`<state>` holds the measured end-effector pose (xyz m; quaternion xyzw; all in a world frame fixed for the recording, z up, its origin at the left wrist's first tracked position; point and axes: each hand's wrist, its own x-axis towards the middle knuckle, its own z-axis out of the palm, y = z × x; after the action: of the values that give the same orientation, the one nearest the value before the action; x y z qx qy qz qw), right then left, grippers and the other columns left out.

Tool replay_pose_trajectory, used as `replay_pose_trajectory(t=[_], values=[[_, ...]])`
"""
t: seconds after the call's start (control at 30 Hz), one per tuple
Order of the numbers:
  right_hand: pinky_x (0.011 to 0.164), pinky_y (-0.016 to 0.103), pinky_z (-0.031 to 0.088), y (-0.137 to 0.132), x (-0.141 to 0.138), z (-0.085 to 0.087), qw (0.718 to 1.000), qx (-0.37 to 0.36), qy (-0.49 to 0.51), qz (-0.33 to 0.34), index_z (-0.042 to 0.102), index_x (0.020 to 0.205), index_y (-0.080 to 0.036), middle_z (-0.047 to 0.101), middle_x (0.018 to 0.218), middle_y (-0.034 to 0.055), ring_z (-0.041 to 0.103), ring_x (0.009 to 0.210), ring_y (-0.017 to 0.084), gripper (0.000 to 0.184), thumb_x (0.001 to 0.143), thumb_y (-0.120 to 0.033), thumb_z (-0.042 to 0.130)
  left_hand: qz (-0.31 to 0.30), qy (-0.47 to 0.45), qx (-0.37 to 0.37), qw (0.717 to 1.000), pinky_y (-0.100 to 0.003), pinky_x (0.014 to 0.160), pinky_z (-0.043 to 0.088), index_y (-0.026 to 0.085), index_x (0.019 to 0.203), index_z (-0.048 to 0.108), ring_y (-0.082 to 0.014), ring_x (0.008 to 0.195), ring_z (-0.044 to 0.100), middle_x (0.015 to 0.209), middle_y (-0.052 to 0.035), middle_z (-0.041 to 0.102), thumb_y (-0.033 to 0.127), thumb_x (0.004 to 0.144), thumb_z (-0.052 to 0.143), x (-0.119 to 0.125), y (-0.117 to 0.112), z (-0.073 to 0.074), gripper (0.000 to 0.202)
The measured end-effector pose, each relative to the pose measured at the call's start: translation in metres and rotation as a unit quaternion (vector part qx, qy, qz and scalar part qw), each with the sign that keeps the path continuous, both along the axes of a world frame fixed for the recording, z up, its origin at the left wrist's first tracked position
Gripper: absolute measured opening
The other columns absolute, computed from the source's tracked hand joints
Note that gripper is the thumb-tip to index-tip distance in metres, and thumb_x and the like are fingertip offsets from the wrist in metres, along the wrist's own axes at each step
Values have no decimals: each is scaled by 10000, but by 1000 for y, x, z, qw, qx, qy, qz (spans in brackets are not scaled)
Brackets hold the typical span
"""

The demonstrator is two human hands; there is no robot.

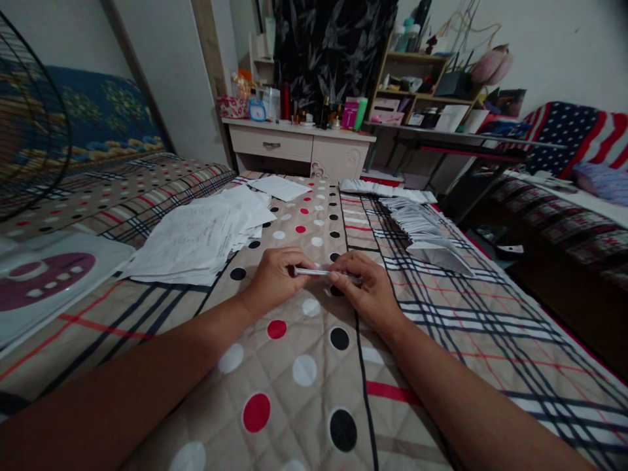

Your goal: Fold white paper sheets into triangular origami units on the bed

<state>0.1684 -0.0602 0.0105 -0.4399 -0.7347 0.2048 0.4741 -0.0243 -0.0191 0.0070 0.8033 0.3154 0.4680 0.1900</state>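
Note:
Between my two hands is a narrow folded piece of white paper [316, 271], seen nearly edge-on above the bedspread. My left hand [279, 278] pinches its left end, and my right hand [366, 286] grips its right end with thumb and fingers. To the left lies a loose pile of white printed sheets [191, 232], with one sheet [279, 188] apart at its far end. Over on the right, a long row of folded white papers [417, 222] stands packed together, and another row of folded papers [383, 190] lies behind it.
A patterned quilted bedspread [304, 369] lies under everything. At the left edge are a plastic bag with a purple print [49, 281] and a round wire fan guard [63, 124]. Beyond the bed stand a white dresser [279, 144] and a shelf [417, 98] with bottles and boxes.

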Motion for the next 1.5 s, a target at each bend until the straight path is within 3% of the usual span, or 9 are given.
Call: replay_pose_trajectory(t=[0.17,0.3,0.4,0.7,0.87,1.1,1.3,1.5], values=[[659,282,462,3,3,-4,1000,-12,11,21,737,794,-200,646,753,28,606,723,156,123,858,-251,645,-4,-8,-50,999,-208,525,419,143,703,737,-115,577,589,647,-29,674,138,687,759,1,1,-3,28],[753,324,447,4,5,-4,999,18,-29,3,734,744,-217,690,739,21,623,745,168,118,841,-249,674,-9,-10,-68,998,-207,539,435,144,716,747,-118,591,604,654,-32,679,143,688,768,1,2,-3,35],[797,349,434,4,4,-1,998,43,-52,1,744,778,-230,710,754,19,632,766,178,93,839,-250,677,-22,-7,-62,998,-205,540,439,148,734,756,-117,596,610,668,-39,688,146,701,765,1,2,-2,35],[710,322,457,2,1,1,995,65,-66,24,729,785,-209,689,746,27,622,724,172,81,825,-208,658,-20,6,-23,1000,-203,528,426,159,703,745,-106,568,591,637,-25,678,105,700,736,2,-3,3,55],[732,345,432,0,0,4,984,123,-127,-3,704,746,-206,682,742,28,596,730,180,100,819,-213,635,-11,-50,-131,990,-202,532,456,138,668,713,-115,571,608,635,-26,688,118,639,760,6,-4,1,59],[723,361,380,-2,0,4,963,197,-165,-82,655,722,-222,663,736,20,555,743,186,91,808,-206,629,-47,-196,-301,932,-224,627,522,142,759,689,-123,648,654,717,-14,710,169,592,800,13,-6,3,202],[722,372,352,-2,-1,2,936,255,-216,-111,634,691,-238,661,706,11,540,723,184,132,803,-172,615,-45,-228,-354,906,-225,584,511,148,784,726,-111,597,631,705,-27,714,346,618,833,15,-10,4,280],[721,374,342,-2,-1,1,930,267,-227,-114,632,692,-239,657,695,7,538,723,182,142,817,-179,603,-41,-240,-359,901,-242,615,525,157,762,755,-126,625,653,715,-43,736,362,607,841,16,-9,4,270]])
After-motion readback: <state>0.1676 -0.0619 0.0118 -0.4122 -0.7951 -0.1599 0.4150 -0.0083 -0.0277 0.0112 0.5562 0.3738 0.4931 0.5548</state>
